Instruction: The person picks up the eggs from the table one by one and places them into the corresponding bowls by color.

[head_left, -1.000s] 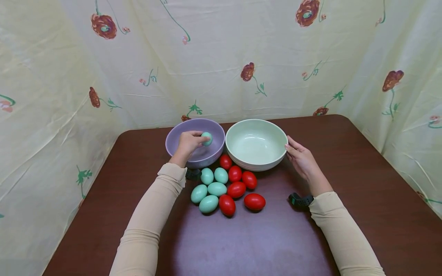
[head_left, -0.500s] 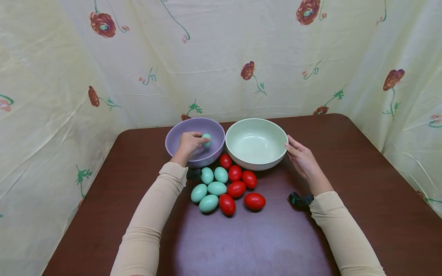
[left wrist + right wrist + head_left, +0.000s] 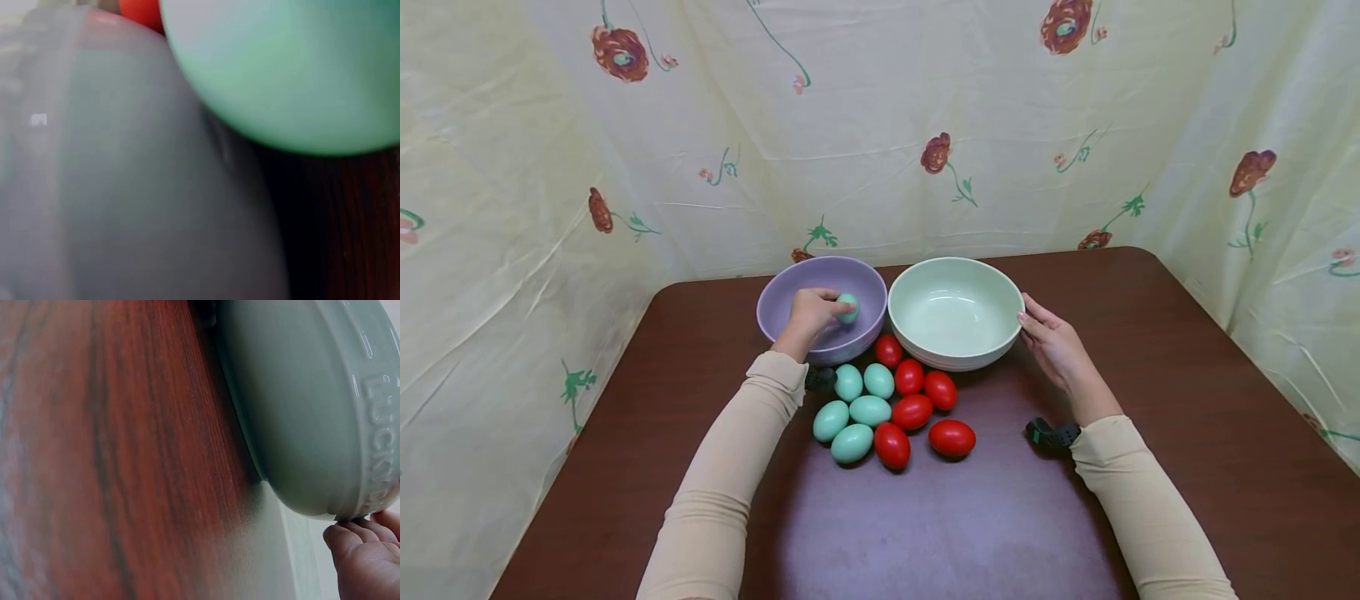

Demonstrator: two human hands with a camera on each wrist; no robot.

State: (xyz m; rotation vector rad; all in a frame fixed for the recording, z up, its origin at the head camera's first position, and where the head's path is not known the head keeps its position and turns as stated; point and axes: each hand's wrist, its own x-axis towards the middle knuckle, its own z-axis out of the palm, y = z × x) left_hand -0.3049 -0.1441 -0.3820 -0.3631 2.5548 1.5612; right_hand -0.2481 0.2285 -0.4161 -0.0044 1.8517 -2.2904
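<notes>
In the head view my left hand (image 3: 812,313) reaches into the purple bowl (image 3: 773,293) and pinches a mint-green egg (image 3: 848,309) between thumb and fingers. The left wrist view shows the purple bowl's outer wall (image 3: 150,175) close up, with a loose mint-green egg (image 3: 294,69) beside it. At the right side of the pale green bowl (image 3: 955,321), my right hand (image 3: 1057,348) holds the rim, thumb near the edge. Its fingers (image 3: 357,539) touch the bowl's outer wall in the right wrist view, where raised letters show on the pale green bowl (image 3: 300,412).
Several mint-green eggs (image 3: 870,411) lie loose in front of the purple bowl. Several red eggs (image 3: 912,412) lie beside them, the closest ones near the pale green bowl's base. The brown table (image 3: 970,533) ends at a flowered curtain (image 3: 865,167) behind both bowls.
My left hand has lowered the egg slightly within the purple bowl. The right hand stays at the pale green bowl's rim, and the loose eggs lie as before.
</notes>
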